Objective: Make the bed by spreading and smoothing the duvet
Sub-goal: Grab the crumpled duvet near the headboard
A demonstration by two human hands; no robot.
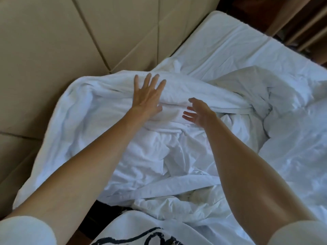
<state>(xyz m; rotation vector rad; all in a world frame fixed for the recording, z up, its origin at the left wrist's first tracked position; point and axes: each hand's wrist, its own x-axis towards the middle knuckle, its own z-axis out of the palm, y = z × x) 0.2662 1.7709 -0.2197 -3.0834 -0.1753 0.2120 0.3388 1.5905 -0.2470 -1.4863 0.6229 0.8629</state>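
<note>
Both arms reach out over the bed, and the white duvet (pixel 109 121) lies bunched in a crumpled heap across the near half of it, its upper edge rolled into a thick ridge against the padded beige headboard (pixel 53 41). The left hand (pixel 147 98) lies flat on top of that ridge, palm down, fingers (pixel 155 81) straight and fanned wide, pressing on the fabric and gripping nothing. The right hand (pixel 198 112) is just beside it, a little nearer the body, turned on its edge with the palm facing left; its fingers are loosely spread and relaxed, holding nothing, and whether they actually touch the fabric is hard to tell.

Beyond the ridge, the fitted sheet (pixel 238 45) is exposed and fairly flat, running up to the far corner of the mattress. To the right, more of the duvet billows in soft folds. A long folded band of white cloth (pixel 177 184) lies slantwise across the heap between the two forearms. At the bottom edge, short white sleeves show on both arms, along with a white shirt with a black print (pixel 141 236). Dark wooden furniture (pixel 292 15) sits at the top right, past the bed.
</note>
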